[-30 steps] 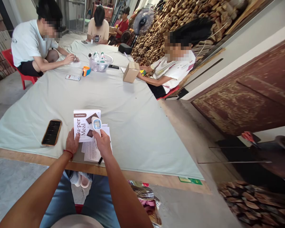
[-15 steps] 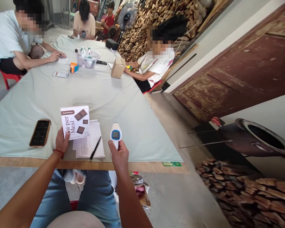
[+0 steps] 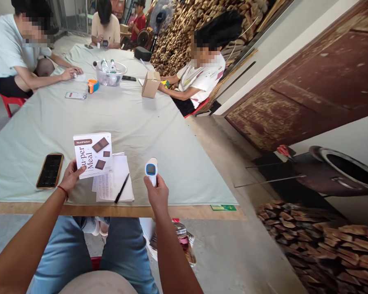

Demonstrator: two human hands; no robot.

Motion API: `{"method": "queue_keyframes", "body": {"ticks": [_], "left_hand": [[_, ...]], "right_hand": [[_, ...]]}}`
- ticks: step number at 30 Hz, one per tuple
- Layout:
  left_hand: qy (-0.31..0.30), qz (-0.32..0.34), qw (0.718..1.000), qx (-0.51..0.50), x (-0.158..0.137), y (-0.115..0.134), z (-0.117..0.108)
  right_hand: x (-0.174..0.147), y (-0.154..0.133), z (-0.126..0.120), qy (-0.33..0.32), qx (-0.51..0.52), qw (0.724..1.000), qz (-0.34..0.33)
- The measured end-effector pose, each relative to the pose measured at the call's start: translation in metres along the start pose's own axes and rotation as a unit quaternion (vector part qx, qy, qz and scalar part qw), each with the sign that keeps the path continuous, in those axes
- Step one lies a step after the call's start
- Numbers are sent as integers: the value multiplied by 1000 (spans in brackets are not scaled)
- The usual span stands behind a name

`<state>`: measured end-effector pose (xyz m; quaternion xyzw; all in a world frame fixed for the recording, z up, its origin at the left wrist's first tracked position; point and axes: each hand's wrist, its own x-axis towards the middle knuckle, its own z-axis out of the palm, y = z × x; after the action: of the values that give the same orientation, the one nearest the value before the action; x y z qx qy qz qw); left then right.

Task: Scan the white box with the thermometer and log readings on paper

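At the wearer's twelve o'clock, the left hand pinches a white printed box near its lower-left corner, thumb in front; likely light, stiff card, dentable, best held by opposite edges. At one o'clock, the right hand has fingers curled around a handheld device, probably rigid, smooth plastic, best gripped by its handle.
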<state>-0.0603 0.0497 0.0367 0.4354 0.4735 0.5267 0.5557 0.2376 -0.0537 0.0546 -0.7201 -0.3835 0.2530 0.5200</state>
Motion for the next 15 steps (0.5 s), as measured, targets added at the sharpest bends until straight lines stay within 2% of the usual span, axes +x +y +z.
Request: {"method": "queue_keyframes", "body": {"ticks": [3, 7, 11, 15], "left_hand": [[54, 55, 997, -10, 7, -5, 0], [122, 107, 987, -12, 20, -14, 0], [148, 141, 979, -22, 32, -22, -5], [156, 156, 975, 1, 41, -26, -11]], "right_hand": [[17, 13, 7, -40, -162, 986, 14], [34, 30, 12, -74, -336, 939, 1], [43, 46, 11, -62, -380, 922, -47], [43, 56, 14, -6, -371, 920, -126]]}}
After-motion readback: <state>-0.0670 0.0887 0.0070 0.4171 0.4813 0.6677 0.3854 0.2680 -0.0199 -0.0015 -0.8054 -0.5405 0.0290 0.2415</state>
